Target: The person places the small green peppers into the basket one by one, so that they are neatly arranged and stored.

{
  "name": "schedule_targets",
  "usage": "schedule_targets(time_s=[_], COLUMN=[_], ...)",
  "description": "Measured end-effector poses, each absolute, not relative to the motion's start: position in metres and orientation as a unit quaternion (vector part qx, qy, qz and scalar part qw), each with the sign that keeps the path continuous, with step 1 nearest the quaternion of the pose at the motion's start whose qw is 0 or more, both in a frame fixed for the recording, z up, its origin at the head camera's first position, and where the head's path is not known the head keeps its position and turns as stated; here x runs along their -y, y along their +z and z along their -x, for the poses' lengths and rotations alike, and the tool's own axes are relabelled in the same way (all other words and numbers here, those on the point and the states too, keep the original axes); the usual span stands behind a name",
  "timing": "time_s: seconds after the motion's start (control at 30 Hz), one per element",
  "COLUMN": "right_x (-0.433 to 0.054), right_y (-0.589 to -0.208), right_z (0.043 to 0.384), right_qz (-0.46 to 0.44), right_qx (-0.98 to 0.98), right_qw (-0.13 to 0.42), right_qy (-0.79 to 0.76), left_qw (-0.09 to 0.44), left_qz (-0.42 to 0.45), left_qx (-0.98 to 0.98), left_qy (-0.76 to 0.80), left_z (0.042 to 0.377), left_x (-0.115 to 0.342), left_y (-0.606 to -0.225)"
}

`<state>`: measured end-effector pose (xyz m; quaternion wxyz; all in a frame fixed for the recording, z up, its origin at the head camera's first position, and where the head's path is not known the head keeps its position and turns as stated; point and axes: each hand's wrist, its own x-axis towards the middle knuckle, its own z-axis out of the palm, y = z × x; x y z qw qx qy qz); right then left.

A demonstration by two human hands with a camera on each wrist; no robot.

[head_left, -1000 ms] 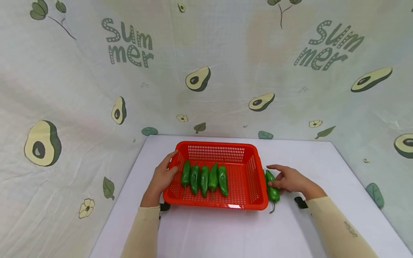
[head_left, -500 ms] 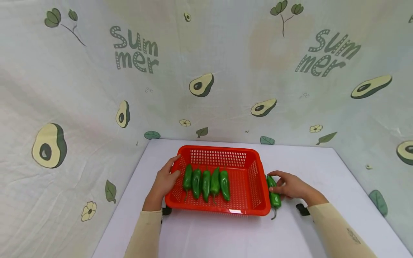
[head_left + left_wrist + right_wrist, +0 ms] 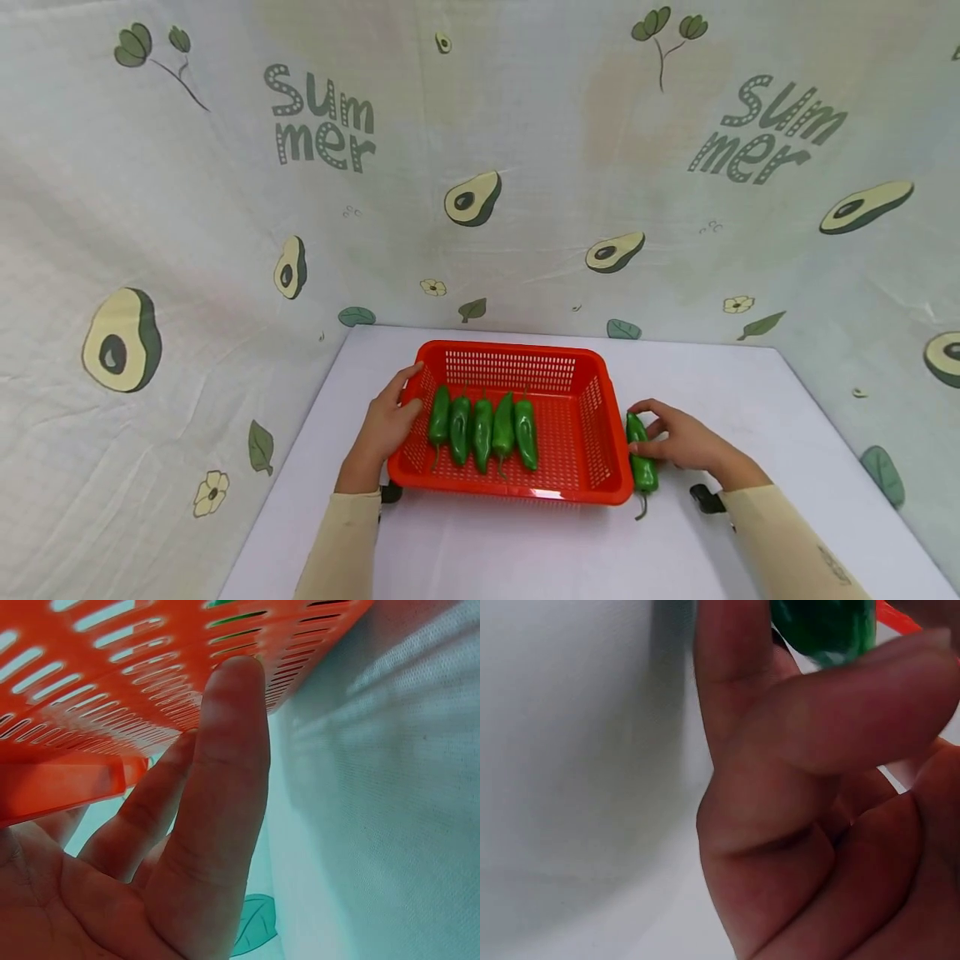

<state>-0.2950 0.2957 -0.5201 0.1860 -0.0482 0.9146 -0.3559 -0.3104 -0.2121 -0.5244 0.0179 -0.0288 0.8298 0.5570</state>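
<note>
A red plastic basket (image 3: 558, 492) with slotted walls sits tilted-looking on the white table. Several green chili peppers (image 3: 482, 435) lie side by side in its left and middle part. My left hand (image 3: 384, 429) grips the basket's left side, thumb over the rim; in the left wrist view its fingers (image 3: 225, 750) reach under the slotted plastic. Just outside the right wall, my right hand (image 3: 678, 437) holds another green pepper (image 3: 645, 473) between thumb and fingers, its stem toward me. Only part of that pepper (image 3: 825, 626) shows in the right wrist view, behind the fingers.
The white tabletop (image 3: 495, 550) extends around the basket. A pale curtain (image 3: 540, 283) printed with avocados, leaves and lettering hangs behind and at both sides. Dark wrist devices (image 3: 705, 498) sit by the sleeves.
The head view has shifted, so everything sits slightly lower and to the right. A second sliver of green beside the basket's right wall no longer shows. Both hands stay at their places.
</note>
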Motion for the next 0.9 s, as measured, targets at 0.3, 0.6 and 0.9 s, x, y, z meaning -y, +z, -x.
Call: schedule_targets(time_s=[0.3,0.6,0.9], right_x=[-0.3,-0.305,-0.304], right_y=[-0.521,-0.512,-0.492], right_z=[0.293,0.294,0.303], right_qz=[0.023,0.015,0.019], right_qx=[-0.894,-0.896,-0.907], right_qw=[0.197,0.187,0.195], right_qy=[-0.402,-0.403,-0.372], left_qw=[0.016,0.021,0.024], left_qz=[0.024,0.023,0.034], left_qx=[-0.83,-0.824,-0.825], left_qy=[0.557,0.566,0.564], left_z=[0.31,0.311,0.31], left_x=[0.213,0.211,0.212], left_y=[-0.519,-0.518,-0.519])
